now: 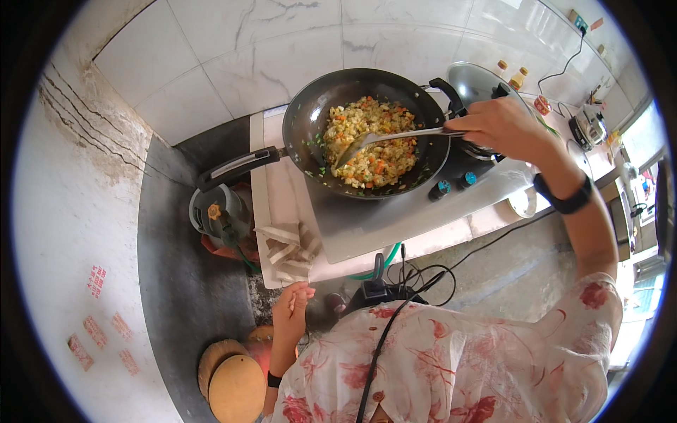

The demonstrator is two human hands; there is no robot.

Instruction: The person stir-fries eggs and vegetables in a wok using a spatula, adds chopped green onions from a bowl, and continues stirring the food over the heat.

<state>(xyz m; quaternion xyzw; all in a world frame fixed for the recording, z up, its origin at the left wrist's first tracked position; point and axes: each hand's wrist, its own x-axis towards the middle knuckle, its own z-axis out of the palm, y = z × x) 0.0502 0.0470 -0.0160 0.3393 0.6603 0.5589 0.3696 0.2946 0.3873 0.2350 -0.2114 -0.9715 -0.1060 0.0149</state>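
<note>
A dark wok [307, 121] with a long black handle sits over the steel gas stove [349, 227]. It holds fried rice [386, 116] with orange and green bits. My right hand [502, 129] is closed around the handle of a metal spatula [402, 135], whose blade rests in the rice at the left. My left hand [292, 306] is held low at the counter's front edge, fingers curled together; no object shows in it. Just above it lies a striped cloth [293, 251] on the counter.
A glass lid [470, 79] stands behind my right hand, with small bottles [518, 78] beyond. Two stove knobs [443, 187] are at the front. A gas cylinder [217, 211] stands left below the counter, round wooden boards [238, 388] lower left. Black cables [439, 280] hang before my body.
</note>
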